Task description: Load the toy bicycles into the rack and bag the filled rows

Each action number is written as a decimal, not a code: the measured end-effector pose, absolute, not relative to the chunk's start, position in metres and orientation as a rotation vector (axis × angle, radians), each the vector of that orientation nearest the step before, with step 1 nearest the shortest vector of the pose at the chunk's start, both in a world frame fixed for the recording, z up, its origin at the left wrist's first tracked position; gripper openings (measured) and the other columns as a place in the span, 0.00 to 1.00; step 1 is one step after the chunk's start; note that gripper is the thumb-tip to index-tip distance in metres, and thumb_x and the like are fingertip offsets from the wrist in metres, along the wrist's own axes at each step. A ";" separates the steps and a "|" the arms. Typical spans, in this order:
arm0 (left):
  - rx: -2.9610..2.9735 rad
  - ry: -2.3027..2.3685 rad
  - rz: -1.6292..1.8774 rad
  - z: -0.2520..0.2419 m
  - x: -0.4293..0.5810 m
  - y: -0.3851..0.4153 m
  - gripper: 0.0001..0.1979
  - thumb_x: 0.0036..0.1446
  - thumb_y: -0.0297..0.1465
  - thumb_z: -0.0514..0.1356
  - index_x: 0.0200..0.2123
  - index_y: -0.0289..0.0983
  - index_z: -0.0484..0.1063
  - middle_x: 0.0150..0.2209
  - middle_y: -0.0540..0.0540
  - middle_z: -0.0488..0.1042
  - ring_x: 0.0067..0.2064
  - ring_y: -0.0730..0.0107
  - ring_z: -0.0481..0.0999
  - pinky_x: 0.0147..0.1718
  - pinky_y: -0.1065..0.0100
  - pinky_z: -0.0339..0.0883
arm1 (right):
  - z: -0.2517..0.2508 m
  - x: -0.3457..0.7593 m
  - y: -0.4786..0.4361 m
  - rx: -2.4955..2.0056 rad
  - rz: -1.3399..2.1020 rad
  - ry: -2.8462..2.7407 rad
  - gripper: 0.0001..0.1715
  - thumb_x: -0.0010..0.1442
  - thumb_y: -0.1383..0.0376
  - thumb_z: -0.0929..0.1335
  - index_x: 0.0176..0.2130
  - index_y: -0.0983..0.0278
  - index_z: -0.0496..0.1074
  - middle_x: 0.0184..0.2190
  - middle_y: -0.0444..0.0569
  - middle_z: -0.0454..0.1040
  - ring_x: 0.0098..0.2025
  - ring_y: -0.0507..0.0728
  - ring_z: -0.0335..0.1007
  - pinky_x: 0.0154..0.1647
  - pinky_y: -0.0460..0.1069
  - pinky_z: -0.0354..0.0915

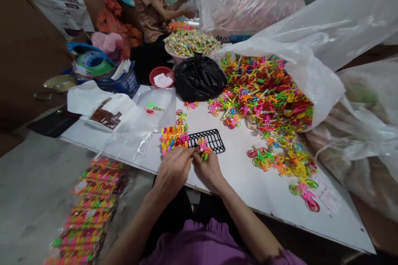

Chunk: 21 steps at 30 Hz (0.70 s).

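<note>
My left hand (pixel 174 169) and my right hand (pixel 209 168) meet at the near edge of a white board (pixel 248 178). Both are closed in a pinch on a small pink and green plastic toy piece (pixel 203 149). Just beyond them lies a black plastic grid tray (pixel 213 138). A block of bright toy pieces (pixel 174 136) stands in rows on the tray's left part. To the right, a big heap of colourful plastic toys (pixel 264 95) spills from a clear bag (pixel 311 49), and a smaller loose cluster (pixel 282 161) lies nearer me.
Packed strips of toys (pixel 90 211) lie on the floor at my left. Clear plastic sleeves (pixel 137 124) rest on the board. A black bag (pixel 197 76), a red bowl (pixel 161 76) and a blue basket (pixel 124 83) stand behind. Another person (pixel 152 4) sits at the back by a basin of packets (pixel 189 43).
</note>
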<state>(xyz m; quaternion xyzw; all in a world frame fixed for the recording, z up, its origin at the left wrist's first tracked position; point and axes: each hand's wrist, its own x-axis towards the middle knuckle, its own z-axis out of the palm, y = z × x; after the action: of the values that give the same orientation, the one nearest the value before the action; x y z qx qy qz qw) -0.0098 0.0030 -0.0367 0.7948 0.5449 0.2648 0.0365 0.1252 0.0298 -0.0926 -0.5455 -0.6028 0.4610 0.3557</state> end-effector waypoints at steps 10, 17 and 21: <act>2.451 1.658 0.853 -0.048 -0.006 0.000 0.11 0.57 0.32 0.55 0.44 0.37 0.69 0.38 0.44 0.75 0.41 0.65 0.73 0.42 0.64 0.66 | -0.096 0.126 0.027 -1.405 0.787 -2.189 0.09 0.55 0.71 0.60 0.37 0.65 0.66 0.35 0.50 0.67 0.33 0.54 0.64 0.33 0.47 0.60; 2.644 1.536 0.970 -0.057 -0.012 -0.003 0.09 0.59 0.27 0.52 0.36 0.38 0.72 0.33 0.48 0.76 0.36 0.69 0.74 0.38 0.68 0.67 | -0.083 0.136 0.037 -1.328 0.860 -2.461 0.08 0.58 0.68 0.62 0.37 0.65 0.68 0.33 0.48 0.70 0.31 0.52 0.66 0.31 0.45 0.59; 2.660 1.443 1.009 -0.065 -0.018 -0.008 0.07 0.57 0.27 0.54 0.39 0.39 0.70 0.35 0.49 0.76 0.39 0.70 0.74 0.42 0.69 0.66 | -0.063 0.182 0.086 -1.267 0.894 -2.538 0.09 0.55 0.70 0.65 0.38 0.63 0.71 0.32 0.44 0.72 0.34 0.51 0.67 0.34 0.43 0.61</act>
<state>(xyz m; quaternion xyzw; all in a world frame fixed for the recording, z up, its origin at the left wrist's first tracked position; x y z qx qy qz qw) -0.0180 -0.0078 -0.0653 0.8337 0.4521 0.3163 -0.0243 0.1821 0.0865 -0.0632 -0.4245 -0.8504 0.2995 0.0835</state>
